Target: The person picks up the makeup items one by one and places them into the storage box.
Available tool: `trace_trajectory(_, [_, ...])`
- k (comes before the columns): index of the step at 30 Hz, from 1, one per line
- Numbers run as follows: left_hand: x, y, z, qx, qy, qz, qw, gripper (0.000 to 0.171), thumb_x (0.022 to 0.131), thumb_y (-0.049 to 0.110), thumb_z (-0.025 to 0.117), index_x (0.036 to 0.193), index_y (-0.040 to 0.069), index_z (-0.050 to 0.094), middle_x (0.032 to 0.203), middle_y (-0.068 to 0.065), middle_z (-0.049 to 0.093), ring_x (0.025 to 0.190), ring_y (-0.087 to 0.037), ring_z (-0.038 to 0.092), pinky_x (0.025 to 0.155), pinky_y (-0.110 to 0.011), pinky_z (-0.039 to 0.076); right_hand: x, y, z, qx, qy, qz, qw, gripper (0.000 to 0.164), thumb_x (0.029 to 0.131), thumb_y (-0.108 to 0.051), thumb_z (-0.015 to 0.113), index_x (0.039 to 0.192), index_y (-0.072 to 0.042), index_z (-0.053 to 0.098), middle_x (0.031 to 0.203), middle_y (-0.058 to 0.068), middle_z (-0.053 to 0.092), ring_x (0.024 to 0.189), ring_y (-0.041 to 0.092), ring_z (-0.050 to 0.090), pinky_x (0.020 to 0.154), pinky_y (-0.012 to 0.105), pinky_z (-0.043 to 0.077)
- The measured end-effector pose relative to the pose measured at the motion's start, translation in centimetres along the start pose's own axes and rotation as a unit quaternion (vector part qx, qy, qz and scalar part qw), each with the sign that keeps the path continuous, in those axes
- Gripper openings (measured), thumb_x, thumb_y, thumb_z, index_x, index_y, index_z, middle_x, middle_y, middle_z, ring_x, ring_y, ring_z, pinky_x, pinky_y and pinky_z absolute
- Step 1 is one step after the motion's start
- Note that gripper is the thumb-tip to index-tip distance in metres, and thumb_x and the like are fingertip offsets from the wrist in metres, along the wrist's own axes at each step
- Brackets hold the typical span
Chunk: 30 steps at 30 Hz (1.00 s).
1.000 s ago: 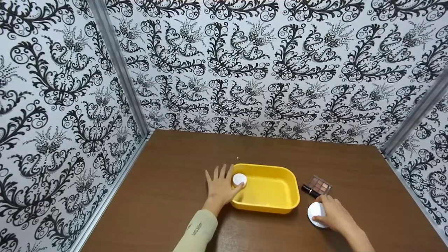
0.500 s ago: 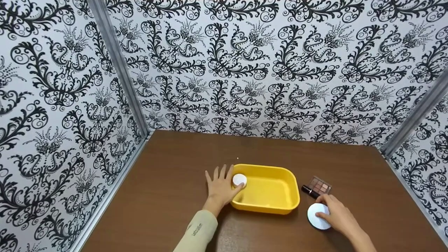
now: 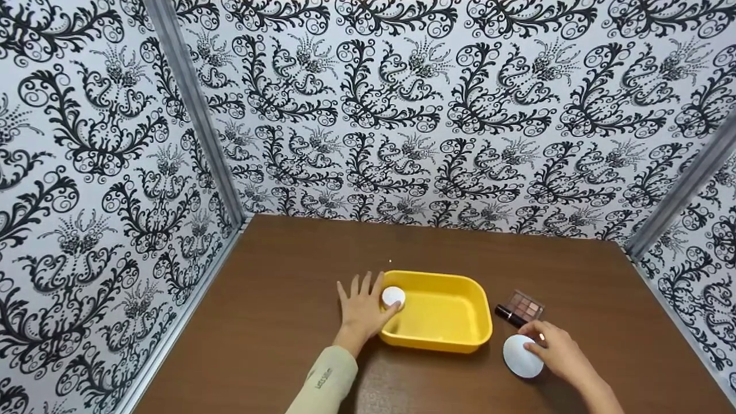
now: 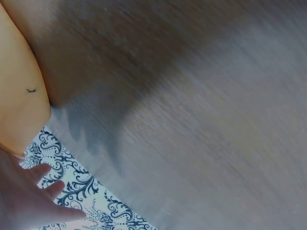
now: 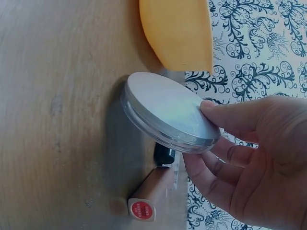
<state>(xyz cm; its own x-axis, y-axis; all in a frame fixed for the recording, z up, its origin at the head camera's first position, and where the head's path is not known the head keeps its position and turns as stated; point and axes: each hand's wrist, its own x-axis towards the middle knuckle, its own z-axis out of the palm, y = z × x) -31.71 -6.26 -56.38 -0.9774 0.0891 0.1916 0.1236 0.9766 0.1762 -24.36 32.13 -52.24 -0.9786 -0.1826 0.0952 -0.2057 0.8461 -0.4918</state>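
My right hand [image 3: 559,351] pinches a round compact [image 3: 523,356] by its edge, thumb on the pale lid and fingers beneath. In the right wrist view the compact [image 5: 168,108] is tilted above the tabletop, its clear lower rim showing. My left hand [image 3: 362,310] lies spread at the left rim of a yellow tub [image 3: 437,345], thumb reaching over the edge. Under that thumb, inside the tub, is a small white round item [image 3: 393,295], partly covered. Only the fingers of the left hand [image 4: 24,201] appear in the left wrist view, beside the tub's wall [image 4: 21,86].
Just beyond the right hand lie an eyeshadow palette [image 3: 526,305] and a dark lipstick tube [image 3: 509,315]. A red label marks the end of the tube [image 5: 148,196] in the right wrist view. Patterned walls [image 3: 391,115] border the brown table [image 3: 276,322].
My right hand has shifted slightly right and its grip has moved to the compact's right edge, uncovering more of the lid. The left hand and tub have stayed put.
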Motion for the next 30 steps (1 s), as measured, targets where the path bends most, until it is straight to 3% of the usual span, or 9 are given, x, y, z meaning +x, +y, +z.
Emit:
trace_trajectory(10, [-0.2,0.1,0.0,-0.005,0.002,0.002,1.0,0.083,0.089,0.076,0.041,0.157,0.027,0.032,0.158,-0.008,0.041,0.147,-0.037,0.035,0.116,-0.072,0.016,0.5,-0.4,-0.9,0.002,0.006,0.011,1.0,0.017,0.087,-0.008,0.073,0.103,-0.008,0.075,0.106,0.015,0.074,0.087,0.026,0.067,0.076,0.047,0.054])
trace_trajectory(18, [-0.3,0.1,-0.4,-0.009,0.004,0.005,0.9999,0.083,0.09,0.075,0.041,0.156,0.025,0.033,0.158,-0.009,0.041,0.146,-0.038,0.036,0.116,-0.073,0.015,0.8,-1.1,-2.3,0.036,0.012,0.053,0.998,0.021,0.09,-0.014,0.072,0.109,-0.006,0.075,0.109,0.021,0.074,0.091,0.031,0.071,0.075,0.048,0.056])
trace_trajectory(25, [-0.2,0.2,-0.3,-0.012,-0.003,0.0,0.9999,0.084,0.09,0.075,0.04,0.157,0.026,0.031,0.16,-0.008,0.039,0.148,-0.038,0.034,0.117,-0.072,0.012,1.0,-1.7,-2.7,0.041,0.044,0.048,0.997,0.022,0.09,-0.017,0.072,0.108,-0.005,0.076,0.111,0.021,0.074,0.1,0.039,0.07,0.081,0.055,0.055])
trace_trajectory(30, [-0.2,0.0,-0.1,-0.01,-0.006,0.0,0.9999,0.084,0.09,0.075,0.04,0.158,0.028,0.029,0.16,-0.008,0.038,0.148,-0.038,0.033,0.117,-0.072,0.011,1.4,-2.9,-2.4,0.055,0.073,0.044,0.995,0.021,0.09,-0.013,0.073,0.108,-0.004,0.076,0.108,0.021,0.075,0.096,0.036,0.072,0.081,0.05,0.058])
